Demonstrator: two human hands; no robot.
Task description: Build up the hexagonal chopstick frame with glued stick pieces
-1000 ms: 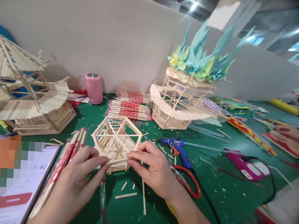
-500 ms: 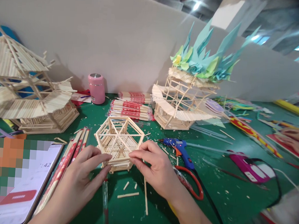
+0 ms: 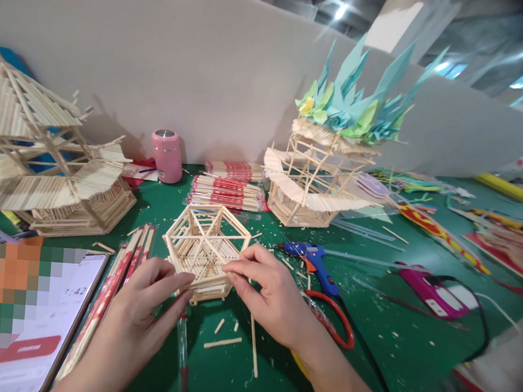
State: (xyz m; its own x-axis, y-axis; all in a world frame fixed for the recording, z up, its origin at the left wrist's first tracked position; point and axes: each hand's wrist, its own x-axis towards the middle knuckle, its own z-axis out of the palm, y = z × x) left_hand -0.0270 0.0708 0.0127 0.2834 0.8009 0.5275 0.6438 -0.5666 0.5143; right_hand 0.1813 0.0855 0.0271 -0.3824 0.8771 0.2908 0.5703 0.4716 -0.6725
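Observation:
A six-sided frame of thin wooden sticks (image 3: 207,240) stands on the green table between my hands, with sticks crossing its open top. At its near left corner my left hand (image 3: 150,305) is closed, thumb and forefinger pinching the end of a wooden stick (image 3: 208,279) along the near top edge. My right hand (image 3: 266,292) pinches the same edge at its right end, fingertips pressed together. Just in front lie a short cut stick (image 3: 223,342) and a longer loose stick (image 3: 254,345).
Behind stand a stick pavilion (image 3: 83,189), a pink flask (image 3: 166,156), stick packs (image 3: 226,192) and a paper-topped pavilion (image 3: 310,205). A blue glue gun (image 3: 313,260) and red-handled scissors (image 3: 346,321) lie right. A phone (image 3: 50,324) lies left. Another person's hand (image 3: 522,241) shows far right.
Both hands keep the same pinch at the frame's near edge. The whole view has shifted very slightly left. At the far right, the other person's hand has moved a little.

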